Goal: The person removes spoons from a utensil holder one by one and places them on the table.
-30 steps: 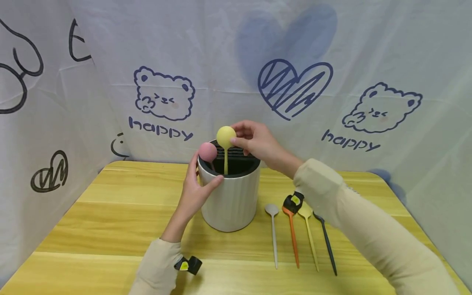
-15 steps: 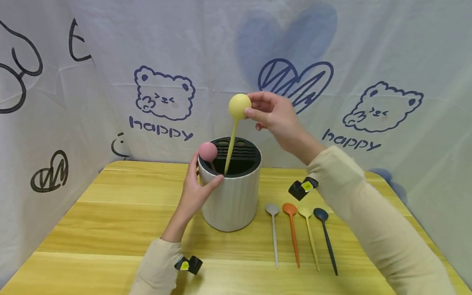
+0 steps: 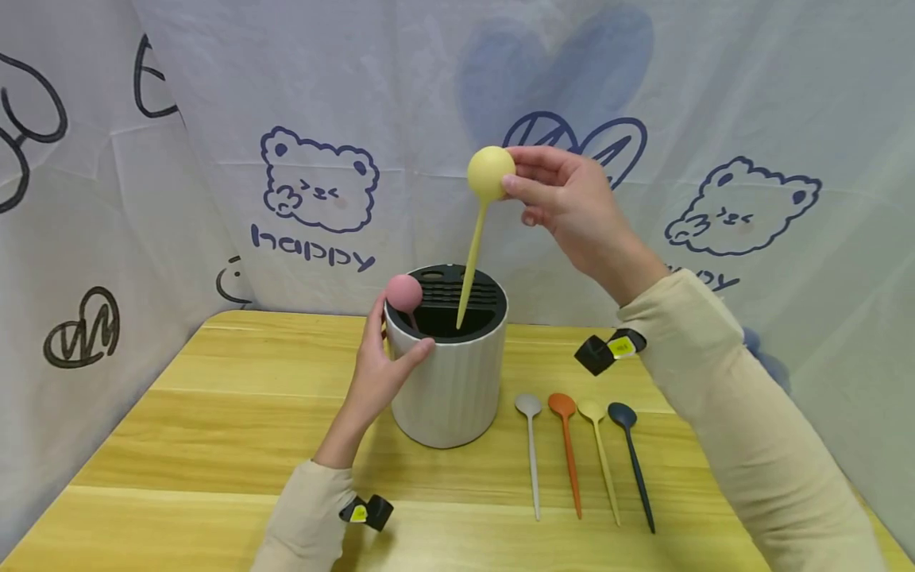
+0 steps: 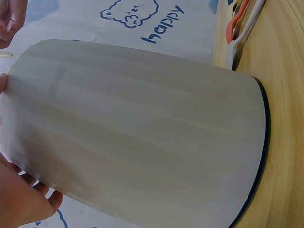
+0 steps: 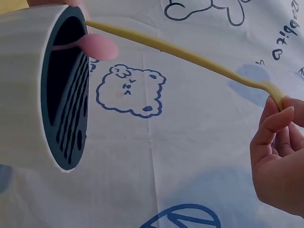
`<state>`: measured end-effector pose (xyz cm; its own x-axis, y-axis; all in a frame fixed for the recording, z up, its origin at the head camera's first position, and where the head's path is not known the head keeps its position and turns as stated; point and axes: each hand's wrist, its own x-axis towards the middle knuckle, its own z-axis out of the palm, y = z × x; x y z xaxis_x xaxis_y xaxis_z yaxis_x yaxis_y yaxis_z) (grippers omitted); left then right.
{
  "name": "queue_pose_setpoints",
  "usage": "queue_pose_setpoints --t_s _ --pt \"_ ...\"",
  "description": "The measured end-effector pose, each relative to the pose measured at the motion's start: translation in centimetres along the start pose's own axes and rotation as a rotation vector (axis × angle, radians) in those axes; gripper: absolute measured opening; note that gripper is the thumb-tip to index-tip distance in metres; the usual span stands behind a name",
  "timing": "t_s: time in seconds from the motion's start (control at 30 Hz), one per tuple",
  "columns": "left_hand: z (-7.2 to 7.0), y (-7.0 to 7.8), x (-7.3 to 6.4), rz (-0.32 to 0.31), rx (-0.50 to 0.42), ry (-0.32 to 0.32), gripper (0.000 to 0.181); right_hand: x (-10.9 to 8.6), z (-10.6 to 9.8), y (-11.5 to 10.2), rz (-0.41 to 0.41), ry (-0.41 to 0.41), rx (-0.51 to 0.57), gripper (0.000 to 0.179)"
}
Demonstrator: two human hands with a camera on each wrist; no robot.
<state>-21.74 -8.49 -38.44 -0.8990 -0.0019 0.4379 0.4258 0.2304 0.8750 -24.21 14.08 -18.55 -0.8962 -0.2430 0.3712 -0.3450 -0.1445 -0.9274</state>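
In the head view, my right hand (image 3: 572,199) pinches a yellow spoon (image 3: 475,246) by its round bowl. Its handle points down, and the right wrist view places the tip of this yellow spoon (image 5: 180,53) just outside the opening. Below stands a white ribbed utensil holder (image 3: 446,397) with a black slotted insert. A pink spoon (image 3: 404,293) leans in its open compartment, bowl up, at the left rim. My left hand (image 3: 379,369) grips the holder's left side, thumb at the front near the rim. Most of the left fingers are hidden behind it.
Right of the holder, a grey spoon (image 3: 529,407), an orange spoon (image 3: 562,405), a second yellow spoon (image 3: 592,411) and a dark blue spoon (image 3: 623,415) lie side by side on the wooden table (image 3: 236,413). A printed cloth (image 3: 429,95) hangs behind.
My right hand has risen and moved right, drawing the yellow spoon up until its handle tip clears the holder's opening. My left hand and the pink spoon have stayed in place.
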Motion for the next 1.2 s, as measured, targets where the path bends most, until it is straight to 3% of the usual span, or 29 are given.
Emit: queue_pose_setpoints --t_s 0.53,0.77,1.2 --pt "-0.1 -0.2 0.6 -0.014 -0.003 0.0 0.09 -1.0 -0.7 1.6 0.074 -0.078 -0.06 0.034" --pt "-0.1 -0.3 0.6 -0.002 -0.002 0.004 0.09 -1.4 -1.1 2.6 0.111 -0.076 -0.022 0.031" --pt "0.0 -0.3 0.2 0.017 -0.002 0.017 0.091 -2.7 -1.9 4.9 0.158 -0.075 -0.053 0.035"
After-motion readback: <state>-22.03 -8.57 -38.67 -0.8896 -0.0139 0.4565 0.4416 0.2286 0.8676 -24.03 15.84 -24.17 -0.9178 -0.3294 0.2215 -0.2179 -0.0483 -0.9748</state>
